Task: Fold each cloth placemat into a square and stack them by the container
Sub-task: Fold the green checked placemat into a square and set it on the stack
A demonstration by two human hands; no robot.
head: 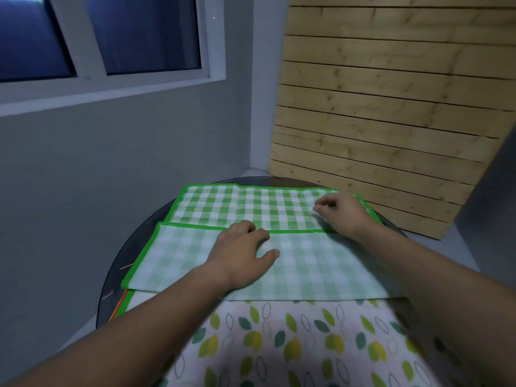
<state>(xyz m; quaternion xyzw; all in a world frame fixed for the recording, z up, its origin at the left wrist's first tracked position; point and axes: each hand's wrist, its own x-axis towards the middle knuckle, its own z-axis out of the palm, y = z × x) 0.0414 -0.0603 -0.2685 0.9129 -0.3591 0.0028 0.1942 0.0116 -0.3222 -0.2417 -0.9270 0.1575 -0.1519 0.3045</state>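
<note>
A green-and-white checked placemat (245,203) with a bright green border lies on the round dark table (131,241). Its near half is folded over, pale underside up, and the folded edge runs across the middle. My left hand (244,247) rests flat on the folded flap, fingers near that edge. My right hand (342,210) sits at the mat's far right part, fingers curled and pinching the cloth. Below the checked mat lies a white placemat with green and yellow leaves (293,339), partly under my arms. No container is in view.
An orange and green edge of another cloth (120,305) peeks out at the table's left rim. A wooden slat panel (391,107) leans against the wall behind the table on the right. A grey wall and window stand at the left.
</note>
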